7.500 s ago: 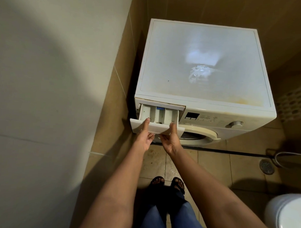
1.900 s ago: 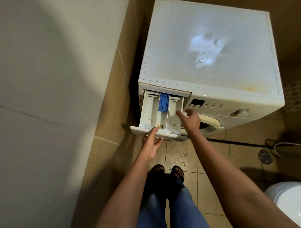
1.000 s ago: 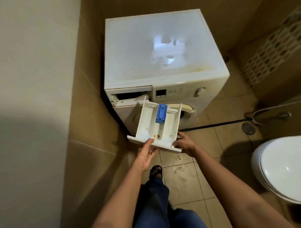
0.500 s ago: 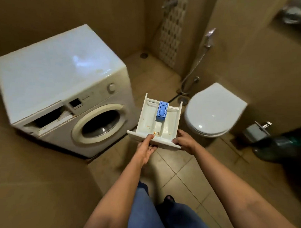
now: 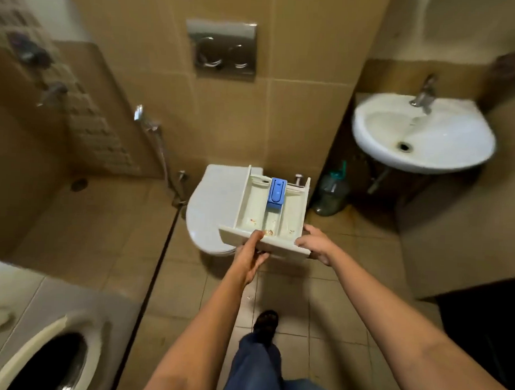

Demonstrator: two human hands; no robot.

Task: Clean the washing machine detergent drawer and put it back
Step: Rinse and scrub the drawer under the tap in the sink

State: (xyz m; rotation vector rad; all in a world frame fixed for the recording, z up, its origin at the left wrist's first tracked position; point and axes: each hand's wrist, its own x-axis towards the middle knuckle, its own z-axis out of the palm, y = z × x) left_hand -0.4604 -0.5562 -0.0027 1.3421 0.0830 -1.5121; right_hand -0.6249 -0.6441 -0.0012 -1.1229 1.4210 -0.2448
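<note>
The white detergent drawer is out of the machine and held level in the air over the floor, in front of the toilet. It has a blue siphon cap in its middle compartment and brownish specks near its front. My left hand grips the front panel from below, thumb on top. My right hand holds the drawer's right front corner. The washing machine is at the bottom left, only its door and dial showing.
A white toilet with its lid down stands just behind the drawer. A white washbasin with a tap hangs on the wall at the right. A large water bottle stands below it. A spray hose hangs at the left.
I pulled the drawer fully out of the washing machine and turned to the right with it. The machine has slid to the bottom left and the washbasin has come into view.
</note>
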